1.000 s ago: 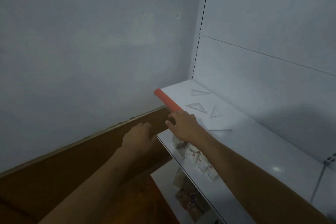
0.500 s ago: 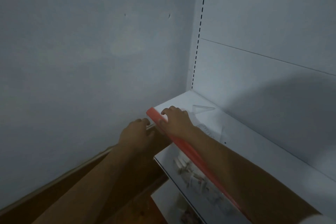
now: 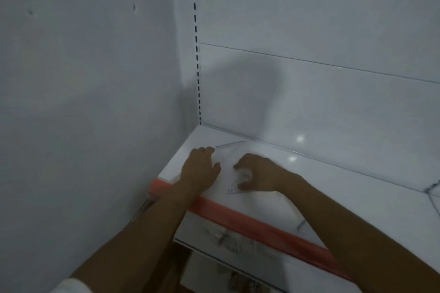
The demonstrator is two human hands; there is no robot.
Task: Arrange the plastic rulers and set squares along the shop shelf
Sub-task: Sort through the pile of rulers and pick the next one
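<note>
Clear set square on white shelf; left hand flat, right hand fingers curled, grip unclear.

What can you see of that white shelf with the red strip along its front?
The shelf is a glossy white board, likely coated metal, lying level in the corner against a white back panel. A red strip runs along its front edge. Light spots reflect on it. The left hand and right hand rest on it near its left end, over faint clear set squares.

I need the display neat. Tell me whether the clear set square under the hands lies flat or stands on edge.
Flat. The set square lies on the white shelf, its thin edges level with the surface, between the left hand and the right hand.
</note>
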